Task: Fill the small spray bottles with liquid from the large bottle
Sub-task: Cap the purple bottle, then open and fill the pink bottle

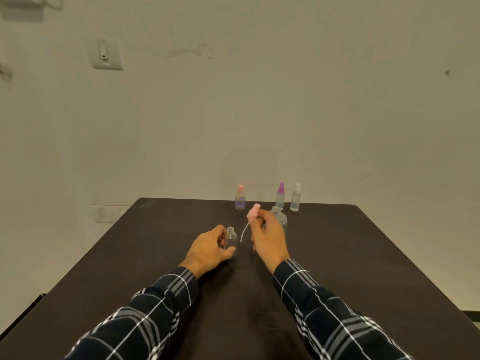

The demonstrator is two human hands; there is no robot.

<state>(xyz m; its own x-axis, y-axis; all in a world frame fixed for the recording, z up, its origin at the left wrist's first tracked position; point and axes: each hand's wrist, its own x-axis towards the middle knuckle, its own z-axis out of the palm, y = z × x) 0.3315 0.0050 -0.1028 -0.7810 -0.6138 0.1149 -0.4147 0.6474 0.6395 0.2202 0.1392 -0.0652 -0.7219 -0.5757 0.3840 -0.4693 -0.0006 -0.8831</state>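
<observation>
Gripped by the left hand [210, 246], a small clear uncapped plastic bottle [230, 240] is stood on the dark table [363, 255]. A pink spray cap with white tube [253, 213] is pinched by the right hand [268, 236], large clear bottle [280, 217] just behind.
</observation>
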